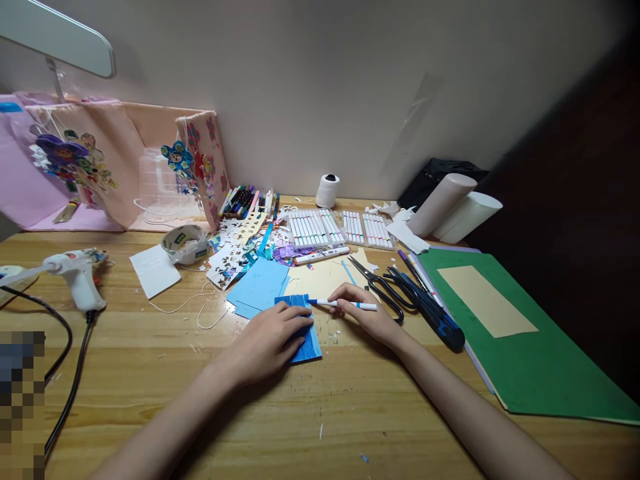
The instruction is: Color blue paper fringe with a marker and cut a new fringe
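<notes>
My left hand (273,333) lies flat, fingers spread, on a piece of blue-coloured paper (306,350) and presses it to the wooden table. Dark blue strokes cover much of that paper, and a lighter blue strip shows along its right edge. In my right hand (363,310) is a white marker (367,306) with a blue tip, pinched between thumb and fingers. Its tip touches or hovers at the paper's upper right corner; I cannot tell which. Light blue sheets (260,283) lie just beyond my left hand, and a cream sheet (320,280) lies behind the marker.
Black-handled scissors (383,287) and a utility knife (440,320) lie right of my right hand. Further right is a green board (560,360). Marker sets (315,228), paper scraps (227,257) and a tape roll (185,244) sit behind. A glue gun (80,277) with a cord stands left.
</notes>
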Demonstrator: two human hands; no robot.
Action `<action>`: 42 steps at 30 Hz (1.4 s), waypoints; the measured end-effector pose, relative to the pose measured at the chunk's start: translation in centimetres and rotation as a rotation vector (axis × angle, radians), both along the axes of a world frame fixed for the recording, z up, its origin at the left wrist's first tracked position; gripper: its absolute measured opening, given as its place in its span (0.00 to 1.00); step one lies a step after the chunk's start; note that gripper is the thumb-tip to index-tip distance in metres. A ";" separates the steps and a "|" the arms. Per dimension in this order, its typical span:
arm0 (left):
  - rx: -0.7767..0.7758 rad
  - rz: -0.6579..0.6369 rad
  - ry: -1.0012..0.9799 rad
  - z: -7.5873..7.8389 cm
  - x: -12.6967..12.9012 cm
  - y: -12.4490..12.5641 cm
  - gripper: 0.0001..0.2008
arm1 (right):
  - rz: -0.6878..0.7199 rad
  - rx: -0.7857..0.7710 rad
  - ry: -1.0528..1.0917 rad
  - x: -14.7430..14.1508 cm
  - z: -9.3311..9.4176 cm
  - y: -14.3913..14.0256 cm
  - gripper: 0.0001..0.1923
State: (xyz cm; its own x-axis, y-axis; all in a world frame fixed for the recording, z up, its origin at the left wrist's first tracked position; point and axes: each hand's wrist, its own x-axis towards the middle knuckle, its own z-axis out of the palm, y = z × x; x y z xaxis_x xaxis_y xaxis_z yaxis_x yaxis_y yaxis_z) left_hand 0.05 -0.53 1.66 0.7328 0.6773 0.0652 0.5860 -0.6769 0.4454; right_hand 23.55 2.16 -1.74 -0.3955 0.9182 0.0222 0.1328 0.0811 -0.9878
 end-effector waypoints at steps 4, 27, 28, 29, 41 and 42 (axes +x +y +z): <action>-0.001 0.001 0.001 0.1 0.0 0.0 0.14 | -0.017 0.034 -0.039 0.0 0.1 0.0 0.08; 0.002 -0.004 0.030 0.3 0.1 -0.3 0.16 | 0.005 -0.026 0.002 -0.1 0.7 -0.1 0.08; 0.002 -0.005 0.033 0.3 0.1 -0.3 0.16 | 0.010 -0.022 -0.003 -0.1 0.7 -0.2 0.08; 0.003 -0.005 0.031 0.3 0.0 -0.2 0.16 | 0.020 -0.028 -0.007 -0.1 0.7 -0.2 0.08; -0.011 -0.004 0.014 0.2 0.0 -0.2 0.16 | 0.033 -0.059 0.015 0.0 0.6 -0.3 0.06; -0.013 -0.003 0.016 0.2 0.0 -0.2 0.16 | 0.021 -0.052 0.019 0.0 0.6 -0.2 0.06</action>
State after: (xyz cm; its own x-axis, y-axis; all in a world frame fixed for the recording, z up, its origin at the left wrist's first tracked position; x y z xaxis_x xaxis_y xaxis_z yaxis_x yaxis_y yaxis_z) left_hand 0.04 -0.69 1.83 0.7360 0.6755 0.0450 0.5907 -0.6732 0.4449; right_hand 23.53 1.92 -1.13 -0.4149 0.9097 -0.0171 0.1126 0.0327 -0.9931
